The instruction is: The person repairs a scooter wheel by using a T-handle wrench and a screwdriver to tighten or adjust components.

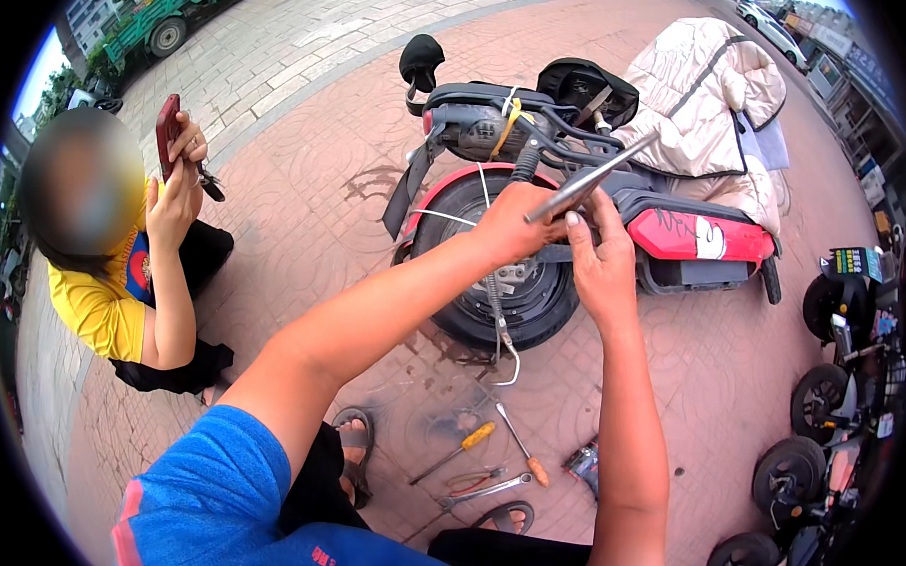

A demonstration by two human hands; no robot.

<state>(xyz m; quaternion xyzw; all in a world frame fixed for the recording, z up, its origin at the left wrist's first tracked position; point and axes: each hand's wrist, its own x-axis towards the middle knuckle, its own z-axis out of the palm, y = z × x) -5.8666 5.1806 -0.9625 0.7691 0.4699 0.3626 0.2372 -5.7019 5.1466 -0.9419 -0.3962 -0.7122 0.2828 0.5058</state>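
My left hand (518,220) is closed on a long metal tool (602,168), held diagonally over the rear of a red and black scooter (696,240). My right hand (602,250) is just beside it, fingers curled at the tool's lower part; what exactly they grip is partly hidden. Under my hands are the rear wheel (452,303), a shock absorber (526,162) and a bent metal pipe (510,370) hanging toward the ground. A yellow strap (508,127) and white ties are on the frame. A quilted cover (699,92) lies over the scooter's front.
A person in yellow (98,311) crouches at left, holding a red phone (169,128). Screwdrivers (475,438), pliers (471,479), a wrench (501,487) and a small package (584,467) lie by my feet. Several parked two-wheelers (823,396) line the right; a green truck (153,23) stands at upper left.
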